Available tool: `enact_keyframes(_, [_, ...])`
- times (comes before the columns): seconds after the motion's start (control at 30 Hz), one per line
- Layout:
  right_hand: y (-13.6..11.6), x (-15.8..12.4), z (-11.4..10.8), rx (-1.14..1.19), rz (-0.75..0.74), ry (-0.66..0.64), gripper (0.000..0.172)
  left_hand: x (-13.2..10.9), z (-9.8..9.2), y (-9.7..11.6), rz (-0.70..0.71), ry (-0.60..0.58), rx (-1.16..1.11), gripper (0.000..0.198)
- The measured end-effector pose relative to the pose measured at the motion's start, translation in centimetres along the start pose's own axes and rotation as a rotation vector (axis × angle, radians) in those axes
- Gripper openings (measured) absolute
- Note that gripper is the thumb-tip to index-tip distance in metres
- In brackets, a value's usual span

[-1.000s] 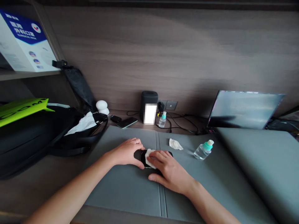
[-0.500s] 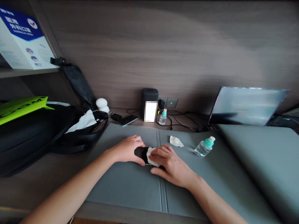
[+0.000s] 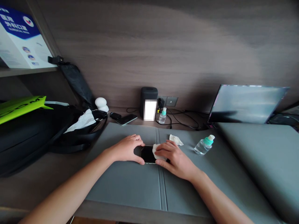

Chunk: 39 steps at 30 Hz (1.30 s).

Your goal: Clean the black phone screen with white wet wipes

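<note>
A flat black rectangular phone (image 3: 148,154) lies screen up on the grey leather-look mat (image 3: 126,186). The left hand (image 3: 127,150) grasps its left end, thumb and fingers at opposite long edges, apparently to stop sliding while leaving the glass uncovered. The right hand (image 3: 178,158) holds a folded white wipe (image 3: 154,150) against the screen's right part, fingers laid over it, presumably to spread pressure.
</note>
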State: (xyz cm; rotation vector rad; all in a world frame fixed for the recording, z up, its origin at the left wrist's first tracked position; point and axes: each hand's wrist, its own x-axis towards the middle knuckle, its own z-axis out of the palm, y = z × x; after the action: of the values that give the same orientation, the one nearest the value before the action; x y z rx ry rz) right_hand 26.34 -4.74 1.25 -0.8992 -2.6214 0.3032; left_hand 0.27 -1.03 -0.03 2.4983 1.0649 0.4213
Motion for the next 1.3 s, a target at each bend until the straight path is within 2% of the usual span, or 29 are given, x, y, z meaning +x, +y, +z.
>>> enact_keyframes(0.17, [-0.4, 0.08, 0.38, 0.035, -0.082, -0.062, 0.041, 0.1, 0.08, 0.03, -0.01, 0.002, 0.008, 0.06])
enact_keyframes(0.33, [-0.07, -0.02, 0.25, 0.007, -0.015, -0.014, 0.026, 0.05, 0.11, -0.08, -0.009, 0.001, -0.006, 0.063])
enact_keyframes(0.53, [-0.47, 0.01, 0.05, 0.023, -0.047, -0.052, 0.035, 0.03, 0.06, -0.02, -0.02, -0.001, -0.006, 0.062])
enact_keyframes(0.67, [-0.16, -0.15, 0.03, -0.02, 0.033, -0.016, 0.029, 0.04, 0.04, -0.07, -0.008, -0.001, -0.01, 0.063])
enact_keyframes(0.83, [-0.43, -0.14, 0.19, 0.021, -0.017, -0.046, 0.034, 0.07, 0.1, -0.05, -0.012, 0.003, 0.0, 0.063])
enact_keyframes(1.03, [0.07, -0.17, -0.15, 0.033, 0.005, -0.004, 0.023, 0.1, 0.1, -0.05, -0.004, 0.002, -0.004, 0.062])
enact_keyframes(1.17, [-0.19, -0.16, 0.02, 0.086, -0.035, -0.042, 0.026, 0.12, 0.06, 0.0, -0.009, 0.004, 0.001, 0.063])
enact_keyframes(1.3, [0.0, -0.19, -0.09, 0.069, 0.006, -0.014, 0.026, 0.15, 0.05, 0.07, -0.006, 0.009, -0.014, 0.062])
